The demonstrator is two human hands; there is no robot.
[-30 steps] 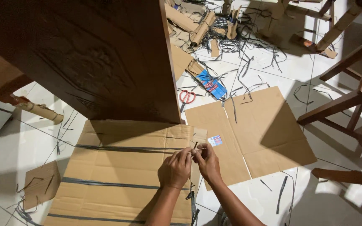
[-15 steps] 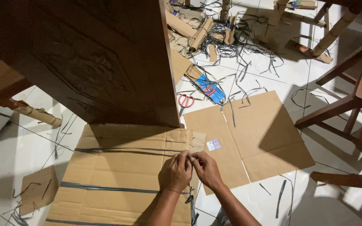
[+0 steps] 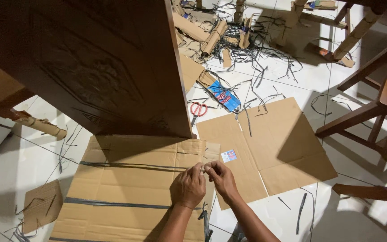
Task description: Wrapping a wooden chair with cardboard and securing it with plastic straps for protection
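I look down on a white tiled floor (image 3: 10, 166), glossy and littered with black strap offcuts. At far left a small cardboard scrap (image 3: 41, 206) lies flat, with a cardboard-wrapped leg (image 3: 41, 127) above it. A big dark carved wood panel (image 3: 90, 62) stands over the upper left.

Below it lies a flat cardboard sheet (image 3: 126, 179), crossed by dark straps (image 3: 131, 166). My left hand (image 3: 188, 188) and right hand (image 3: 221, 178) meet at the sheet's right edge, fingertips touching, both narrowed to a pinch on a strap end (image 3: 204, 168). The end itself is too small to make out clearly. More strap hangs off the sheet's edge just below my left wrist.

Just right of the hands a small rectangular label (image 3: 229, 155), white with blue and red, sits on a second, opened-out cardboard sheet (image 3: 274, 143). Above that sheet lie red-handled scissors (image 3: 199, 109) and, beside them, a blue packet (image 3: 224, 96) with a red and white patch.

Further back there is a heap of cardboard rolls (image 3: 209, 33) tangled in strap. Along the right side stand dark wooden chair frames (image 3: 372, 107), and wrapped legs (image 3: 359, 31) show at the top right.
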